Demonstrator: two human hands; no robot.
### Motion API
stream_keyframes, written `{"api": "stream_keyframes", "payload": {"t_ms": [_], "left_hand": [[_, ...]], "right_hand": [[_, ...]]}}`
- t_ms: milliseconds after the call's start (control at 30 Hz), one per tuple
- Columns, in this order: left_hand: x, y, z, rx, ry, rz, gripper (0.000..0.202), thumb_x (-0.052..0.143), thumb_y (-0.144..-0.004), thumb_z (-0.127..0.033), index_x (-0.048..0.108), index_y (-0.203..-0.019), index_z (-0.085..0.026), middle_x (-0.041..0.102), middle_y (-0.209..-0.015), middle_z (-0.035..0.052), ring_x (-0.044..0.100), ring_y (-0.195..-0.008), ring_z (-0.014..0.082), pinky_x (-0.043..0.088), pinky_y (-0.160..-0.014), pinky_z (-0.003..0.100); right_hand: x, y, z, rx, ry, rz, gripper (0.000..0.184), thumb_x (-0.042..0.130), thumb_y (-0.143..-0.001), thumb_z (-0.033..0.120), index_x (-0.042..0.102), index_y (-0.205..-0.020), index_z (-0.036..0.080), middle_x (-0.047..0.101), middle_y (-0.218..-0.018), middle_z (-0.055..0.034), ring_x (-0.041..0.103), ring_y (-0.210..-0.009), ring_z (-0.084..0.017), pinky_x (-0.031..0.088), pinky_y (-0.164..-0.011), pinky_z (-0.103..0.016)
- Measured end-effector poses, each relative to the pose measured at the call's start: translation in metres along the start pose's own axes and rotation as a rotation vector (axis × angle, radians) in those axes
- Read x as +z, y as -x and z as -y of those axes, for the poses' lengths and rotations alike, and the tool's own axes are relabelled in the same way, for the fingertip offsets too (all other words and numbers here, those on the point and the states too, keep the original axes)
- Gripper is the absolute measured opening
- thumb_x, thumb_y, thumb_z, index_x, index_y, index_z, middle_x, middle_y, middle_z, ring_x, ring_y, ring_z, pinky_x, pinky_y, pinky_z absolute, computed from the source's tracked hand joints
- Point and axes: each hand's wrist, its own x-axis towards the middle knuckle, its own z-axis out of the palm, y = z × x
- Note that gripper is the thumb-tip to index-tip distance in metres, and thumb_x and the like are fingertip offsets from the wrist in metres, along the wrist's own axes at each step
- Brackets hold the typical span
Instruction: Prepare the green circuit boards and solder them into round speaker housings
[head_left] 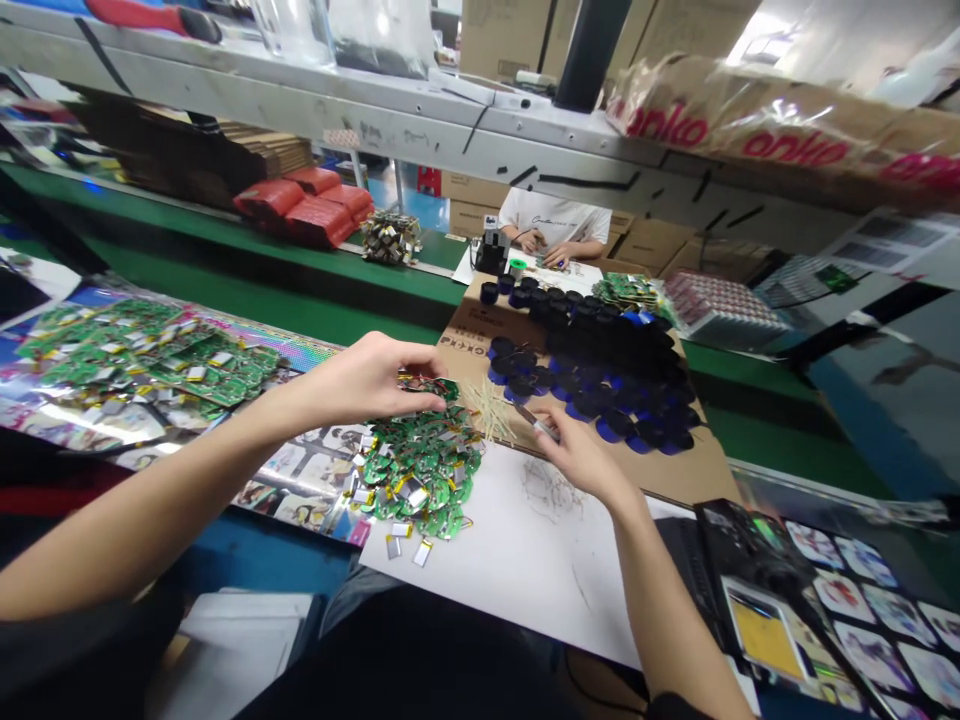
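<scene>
My left hand point(371, 380) reaches over a heap of small green circuit boards point(424, 465) with silver cells attached, its fingers pinched together at the top of the heap; what they grip is too small to name. My right hand point(574, 450) rests on a white sheet point(525, 560), fingers closed around a thin metal tool point(536, 422) that points toward a bundle of pale wires point(491, 410). Dark blue round caps point(600, 370) lie in a big pile on a cardboard sheet point(694, 470) just beyond that hand.
A second spread of green boards point(142, 350) lies at the left on glossy printed sheets. A green conveyor belt point(247, 270) runs across behind. Another person in a white shirt point(555, 225) works opposite. Red packs point(304, 205) sit far left; a dark device point(750, 545) sits right.
</scene>
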Motion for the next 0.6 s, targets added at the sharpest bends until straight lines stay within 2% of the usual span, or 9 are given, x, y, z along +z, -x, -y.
{"api": "stream_keyframes", "payload": {"t_ms": [67, 133, 267, 400, 600], "left_hand": [[-0.002, 0.000, -0.003, 0.021, -0.035, 0.034, 0.029, 0.077, -0.087, -0.043, 0.078, -0.094, -0.015, 0.073, -0.077, -0.0011, 0.057, -0.066, 0.0117, 0.039, -0.064, 0.022], [-0.002, -0.002, -0.007, 0.038, -0.043, 0.053, 0.032, 0.074, -0.090, -0.047, 0.078, -0.094, -0.015, 0.072, -0.077, -0.0011, 0.057, -0.067, 0.0118, 0.039, -0.063, 0.022], [0.003, -0.006, -0.015, 0.110, -0.028, 0.078, 0.035, 0.070, -0.094, -0.048, 0.078, -0.095, -0.014, 0.072, -0.077, -0.0001, 0.058, -0.067, 0.0126, 0.038, -0.061, 0.023], [0.010, -0.006, -0.019, 0.141, 0.020, 0.109, 0.035, 0.067, -0.098, -0.049, 0.078, -0.099, -0.015, 0.073, -0.082, 0.0008, 0.062, -0.071, 0.0134, 0.038, -0.061, 0.022], [0.013, -0.002, -0.014, 0.140, 0.048, 0.125, 0.034, 0.067, -0.098, -0.049, 0.077, -0.099, -0.016, 0.074, -0.084, 0.0013, 0.064, -0.073, 0.0142, 0.041, -0.064, 0.023]], "right_hand": [[-0.003, 0.005, 0.006, -0.056, -0.177, -0.056, 0.038, 0.052, -0.102, 0.038, 0.067, -0.129, 0.017, 0.077, -0.114, -0.0127, 0.074, -0.104, -0.028, 0.058, -0.093, -0.043], [-0.007, 0.012, 0.019, -0.180, -0.272, -0.108, 0.037, 0.054, -0.103, 0.041, 0.068, -0.129, 0.018, 0.078, -0.116, -0.0121, 0.075, -0.105, -0.026, 0.061, -0.091, -0.041], [-0.015, 0.025, 0.053, -0.401, -0.119, -0.215, 0.034, 0.058, -0.104, 0.033, 0.066, -0.136, 0.022, 0.074, -0.133, -0.0119, 0.071, -0.123, -0.028, 0.057, -0.105, -0.043], [-0.015, 0.031, 0.070, -0.457, -0.028, -0.233, 0.036, 0.057, -0.105, 0.027, 0.063, -0.140, 0.022, 0.074, -0.133, -0.0116, 0.071, -0.122, -0.027, 0.058, -0.106, -0.043], [-0.011, 0.034, 0.069, -0.499, 0.009, -0.248, 0.035, 0.057, -0.105, 0.025, 0.062, -0.140, 0.022, 0.074, -0.132, -0.0114, 0.071, -0.120, -0.027, 0.059, -0.104, -0.043]]}}
